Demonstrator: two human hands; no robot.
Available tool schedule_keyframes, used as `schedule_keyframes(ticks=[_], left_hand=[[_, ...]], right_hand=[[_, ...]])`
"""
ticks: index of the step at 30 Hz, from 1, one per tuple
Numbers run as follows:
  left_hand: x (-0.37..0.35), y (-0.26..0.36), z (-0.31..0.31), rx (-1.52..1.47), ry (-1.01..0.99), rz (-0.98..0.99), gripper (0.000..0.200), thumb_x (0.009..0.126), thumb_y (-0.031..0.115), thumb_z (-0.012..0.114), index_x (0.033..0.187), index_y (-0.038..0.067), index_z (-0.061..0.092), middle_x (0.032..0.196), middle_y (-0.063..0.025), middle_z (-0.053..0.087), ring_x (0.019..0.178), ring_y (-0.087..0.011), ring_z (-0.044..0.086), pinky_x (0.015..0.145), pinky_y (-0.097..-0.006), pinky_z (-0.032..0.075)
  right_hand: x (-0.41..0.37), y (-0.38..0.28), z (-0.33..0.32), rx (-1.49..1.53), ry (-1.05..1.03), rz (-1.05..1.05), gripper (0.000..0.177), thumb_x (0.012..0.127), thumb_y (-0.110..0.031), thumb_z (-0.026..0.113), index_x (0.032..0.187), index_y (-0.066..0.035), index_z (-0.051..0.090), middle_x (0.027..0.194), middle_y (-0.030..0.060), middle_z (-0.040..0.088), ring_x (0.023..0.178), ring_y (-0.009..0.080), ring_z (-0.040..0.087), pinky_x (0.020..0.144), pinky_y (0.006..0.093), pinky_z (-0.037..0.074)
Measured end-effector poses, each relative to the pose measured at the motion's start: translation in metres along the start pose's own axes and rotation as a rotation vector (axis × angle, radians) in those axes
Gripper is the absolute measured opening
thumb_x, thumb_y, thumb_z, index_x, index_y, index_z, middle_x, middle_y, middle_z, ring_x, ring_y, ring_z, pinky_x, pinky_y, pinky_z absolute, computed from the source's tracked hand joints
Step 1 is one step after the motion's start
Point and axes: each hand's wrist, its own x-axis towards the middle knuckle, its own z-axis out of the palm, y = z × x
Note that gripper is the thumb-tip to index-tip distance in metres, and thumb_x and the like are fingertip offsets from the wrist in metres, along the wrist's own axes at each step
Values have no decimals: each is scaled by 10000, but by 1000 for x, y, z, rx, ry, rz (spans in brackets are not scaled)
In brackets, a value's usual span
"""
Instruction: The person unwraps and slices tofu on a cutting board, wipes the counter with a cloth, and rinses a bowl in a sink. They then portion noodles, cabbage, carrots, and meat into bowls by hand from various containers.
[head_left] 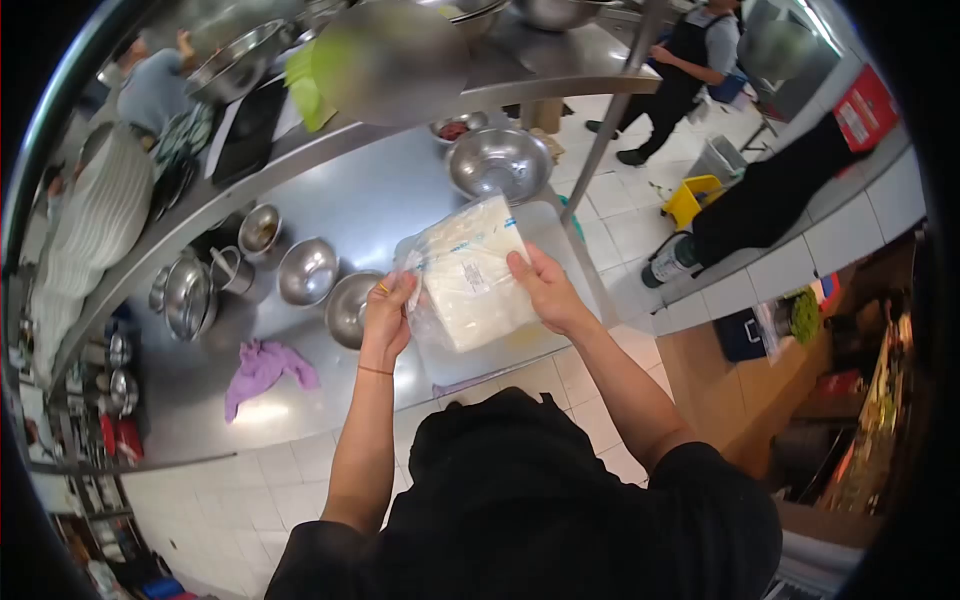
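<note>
Above the cutting board, I hold a clear plastic pack [475,290] of something flat, pale and squarish, with a small printed label and blue print. My left hand [388,312] is closed on the crumpled loose plastic at its left end. On the opposite side, my right hand [548,288] grips the edge, thumb on top. Under the pack lies a pale translucent cutting board [440,368], partly covered. A steel bowl [350,310] stands just left of my left hand. Behind the pack sits a larger steel bowl [498,165].
A purple cloth [268,375] lies on the steel counter [200,410], near several bowls. A shelf [420,108] crosses above the counter's back, with stacked white plates [95,220] at left. A person [685,75] stands beyond; a yellow bucket [690,200] is on the floor.
</note>
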Motion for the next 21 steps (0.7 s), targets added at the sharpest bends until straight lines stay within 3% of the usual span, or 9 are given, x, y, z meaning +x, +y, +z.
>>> schedule_keyframes(ticks=[2, 3, 5, 6, 8, 12, 14, 17, 21], left_hand=[[25, -20, 3, -101, -32, -60, 222, 946, 115, 611, 1144, 17, 634, 1067, -67, 685, 926, -130, 656, 810, -259, 538], [39, -36, 2, -165, -62, -99, 273, 953, 184, 600, 1172, 24, 617, 1099, -74, 676, 969, -157, 650, 843, -289, 534], [62, -63, 7, -296, -111, -173, 388, 966, 323, 578, 1229, 37, 583, 1164, -88, 657, 1057, -210, 638, 908, -348, 527], [60, -72, 26, -305, -113, -186, 388, 966, 323, 578, 1229, 37, 583, 1164, -88, 657, 1057, -210, 638, 908, -348, 527], [56, -84, 86, -546, -208, -415, 574, 960, 501, 503, 1307, 44, 521, 1252, -111, 611, 1153, -257, 585, 1000, -423, 463], [79, -147, 103, -630, -184, -380, 660, 947, 573, 461, 1351, 52, 481, 1320, -125, 564, 1227, -289, 528, 1062, -463, 392], [84, -160, 106, -655, -88, -340, 612, 961, 528, 475, 1363, 67, 466, 1337, -112, 553, 1232, -289, 524, 1060, -458, 392], [82, -166, 118, -743, -136, -232, 571, 936, 518, 533, 1311, 87, 513, 1236, -95, 594, 1167, -274, 550, 1049, -452, 403], [86, -178, 126, -924, -139, -65, 543, 949, 495, 525, 1312, 92, 506, 1267, -94, 580, 1206, -274, 526, 1065, -454, 385]], right_hand=[[-7, -20, -14, -188, 88, -55, 377, 1034, -298, 458, 1286, -24, 513, 1179, 40, 614, 1053, 112, 564, 914, 284, 450], [-11, -29, -20, -193, 111, -61, 377, 1034, -298, 458, 1286, -24, 513, 1179, 40, 614, 1053, 112, 564, 914, 284, 450], [-16, -47, -34, -399, 201, -123, 364, 1039, -308, 432, 1207, -19, 577, 1008, 86, 674, 980, 134, 602, 830, 285, 468], [-21, -52, -39, -406, 212, -114, 364, 1039, -308, 432, 1207, -19, 577, 1008, 86, 674, 980, 134, 602, 830, 285, 468], [-20, -63, -47, -806, 319, -132, 342, 1032, -291, 440, 1053, -3, 624, 860, 151, 680, 902, 213, 649, 721, 337, 498], [-3, -65, -69, -1135, 203, -210, 252, 978, -218, 519, 878, -13, 627, 775, 186, 646, 809, 305, 645, 632, 402, 501], [8, -70, -76, -1390, 167, -469, 176, 904, -159, 581, 780, -35, 602, 769, 146, 646, 742, 321, 632, 604, 436, 491], [14, -97, -80, -1369, 45, -499, 81, 837, -122, 614, 796, -57, 641, 768, 126, 642, 718, 300, 624, 600, 411, 499], [29, -100, -76, -1254, -44, -606, 79, 824, -42, 584, 841, -18, 657, 757, 154, 635, 708, 337, 613, 612, 423, 489]])
